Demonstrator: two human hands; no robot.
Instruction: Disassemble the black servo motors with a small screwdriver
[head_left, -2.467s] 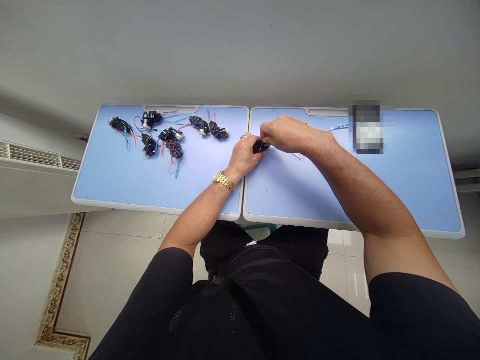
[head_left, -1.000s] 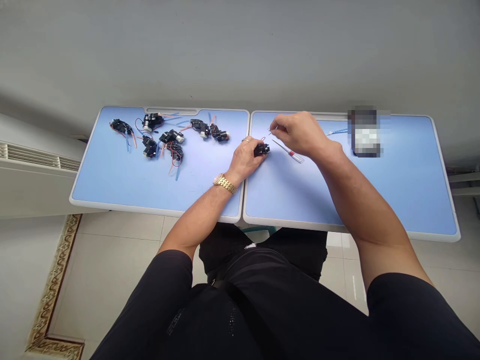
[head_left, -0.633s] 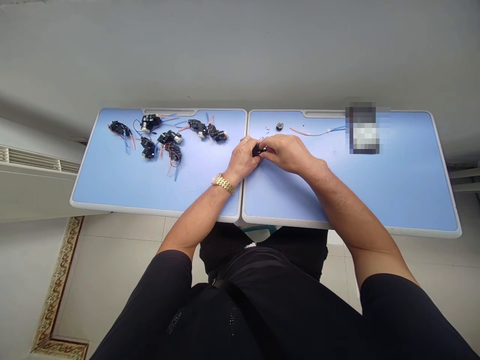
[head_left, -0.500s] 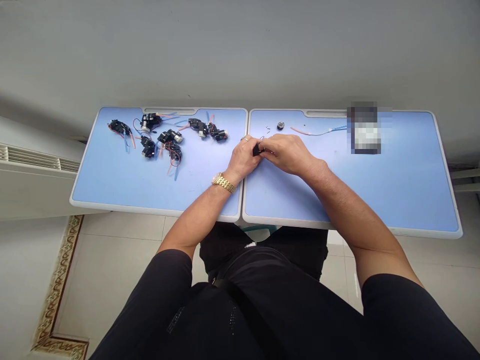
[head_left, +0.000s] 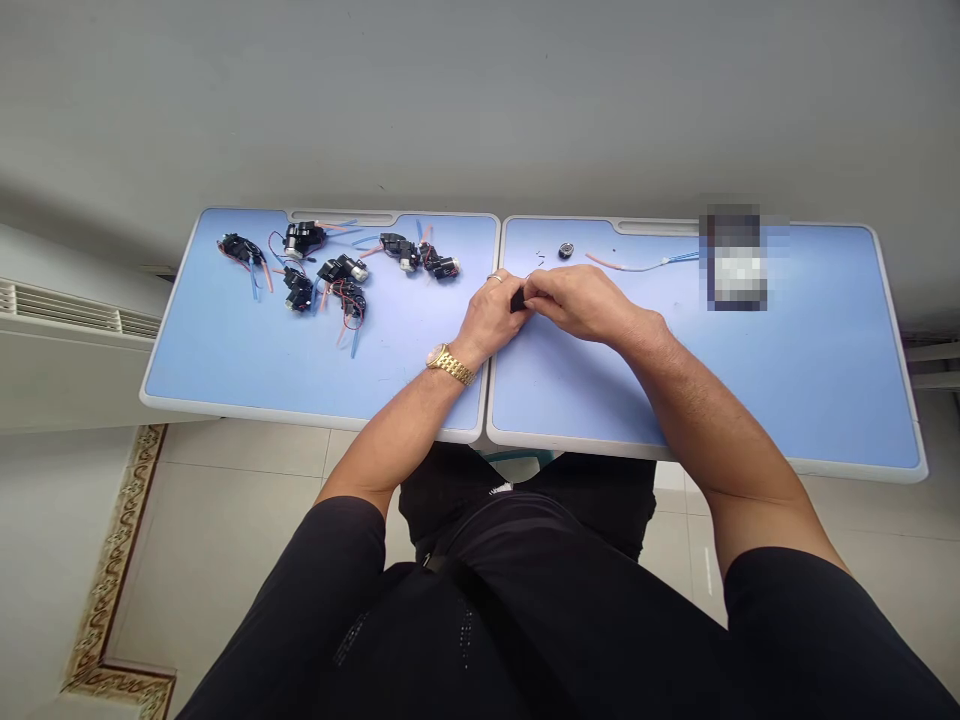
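Near the seam between two blue tabletops, my left hand [head_left: 491,315] is closed around a small black part [head_left: 518,299], most of which the fingers hide. My right hand [head_left: 581,300] meets it from the right, its thumb and fingers pinched against the black part. Whether the right fingers also hold something smaller I cannot make out. Just beyond the hands lie a small round black piece [head_left: 566,250] and a few tiny dark bits [head_left: 540,256], too small to name.
On the left tabletop [head_left: 225,370] lie several black motor assemblies [head_left: 343,268] with silver ends and red, blue and orange wires. A blue and orange wire [head_left: 637,267] runs across the right tabletop [head_left: 825,400] to a blurred-out object [head_left: 737,275]. A grey wall rises behind.
The view has shifted slightly. My right fingers have changed their pinch a little at the black part, while my left hand keeps its hold. The things on the tables lie as before.
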